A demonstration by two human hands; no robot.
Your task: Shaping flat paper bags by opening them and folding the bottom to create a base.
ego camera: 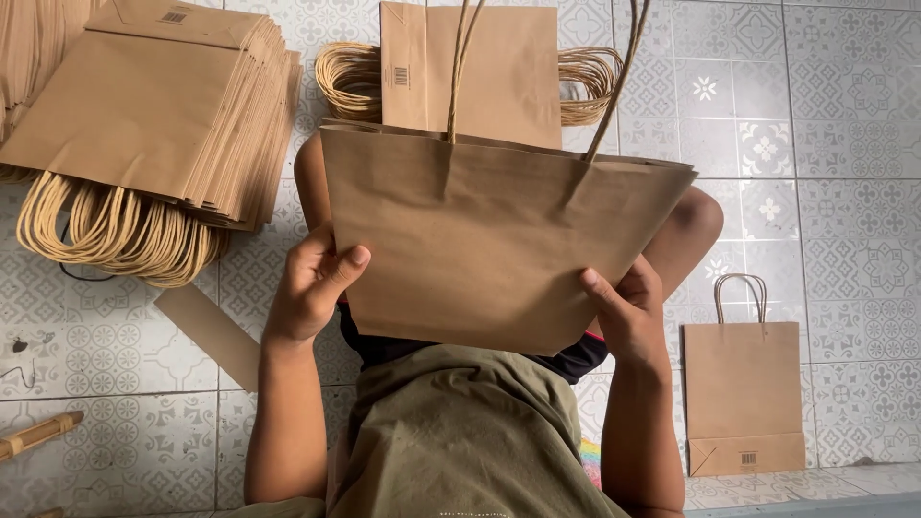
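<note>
The olive shirt (460, 441) fills the bottom edge; above it the open paper bag (489, 240) sits centre, left hand (312, 283) and right hand (628, 312) with fingers clamped on its lower corners; a bag stack (153, 105) lies at ten o'clock, a flat bag (743, 393) at four, another bag (480, 67) at twelve on the tiled floor (825, 115).

A floor (825, 105) of pale grey tiles with white flower and lattice patterns. At the upper left lies a thick stack of flat brown paper bags (153, 105), their twisted cord handles (115, 235) fanned out toward the viewer. Top centre lies another flat stack of bags (480, 67), with handles looped out both sides. A single flat bag (742, 393) lies at right. A brown card strip (211, 334) lies left of centre.
</note>
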